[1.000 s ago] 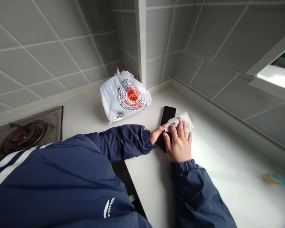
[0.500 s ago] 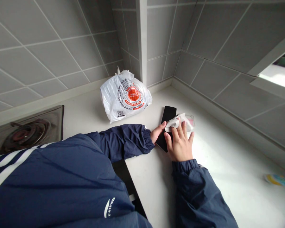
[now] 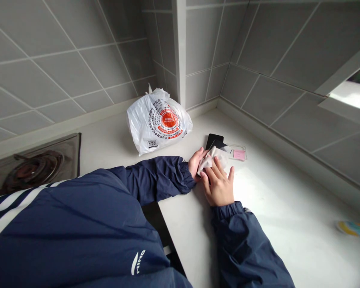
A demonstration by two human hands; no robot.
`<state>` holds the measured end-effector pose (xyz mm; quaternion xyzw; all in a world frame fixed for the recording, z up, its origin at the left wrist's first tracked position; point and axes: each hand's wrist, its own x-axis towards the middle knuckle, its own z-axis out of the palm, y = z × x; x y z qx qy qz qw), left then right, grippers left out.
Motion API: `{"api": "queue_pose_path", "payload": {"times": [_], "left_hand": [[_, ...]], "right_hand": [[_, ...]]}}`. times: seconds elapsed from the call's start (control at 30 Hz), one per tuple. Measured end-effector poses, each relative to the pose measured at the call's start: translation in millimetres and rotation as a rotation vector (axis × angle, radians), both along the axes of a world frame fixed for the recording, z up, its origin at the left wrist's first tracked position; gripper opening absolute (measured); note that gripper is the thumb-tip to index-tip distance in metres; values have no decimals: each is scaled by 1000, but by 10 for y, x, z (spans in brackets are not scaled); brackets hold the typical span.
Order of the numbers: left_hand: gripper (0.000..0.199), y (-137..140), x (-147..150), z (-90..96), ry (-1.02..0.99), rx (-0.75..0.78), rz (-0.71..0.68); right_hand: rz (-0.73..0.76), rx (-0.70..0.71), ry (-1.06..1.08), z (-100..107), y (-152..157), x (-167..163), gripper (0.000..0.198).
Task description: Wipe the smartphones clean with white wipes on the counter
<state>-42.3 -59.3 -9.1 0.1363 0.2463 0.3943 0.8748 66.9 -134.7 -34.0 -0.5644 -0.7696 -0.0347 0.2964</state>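
A black phone (image 3: 213, 140) lies tilted on the white counter, its lower part mostly covered. My left hand (image 3: 194, 162) is closed on its lower left side, thumb uppermost; the other fingers are largely hidden. Over the phone, my right hand (image 3: 219, 186) presses a crumpled white tissue (image 3: 218, 154) with its fingertips, the fingers partly spread. Just right of the phone is a clear phone case (image 3: 242, 147) with a pink card (image 3: 239, 155) in it.
A white printed plastic bag (image 3: 160, 124) stands near the tiled corner. To the left, a gas burner (image 3: 33, 170) is set in the counter (image 3: 264, 224). A colourful blurred item (image 3: 354, 229) lies at the far right.
My right hand has drawn the tissue left and towards me, off the case, so the pink card now shows. My left hand has closed further around the phone's lower side.
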Motion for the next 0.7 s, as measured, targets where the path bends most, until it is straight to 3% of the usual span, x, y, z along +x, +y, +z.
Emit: {"api": "queue_pose_path", "payload": {"times": [0.23, 0.5, 0.7], "left_hand": [[61, -7, 35, -8, -63, 80, -58], [60, 23, -20, -49, -37, 41, -39], [81, 99, -105, -99, -52, -41, -245]], "right_hand": [[-232, -22, -9, -69, 76, 188, 42], [12, 30, 68, 8, -3, 112, 20], [116, 92, 111, 84, -51, 0, 15]]}}
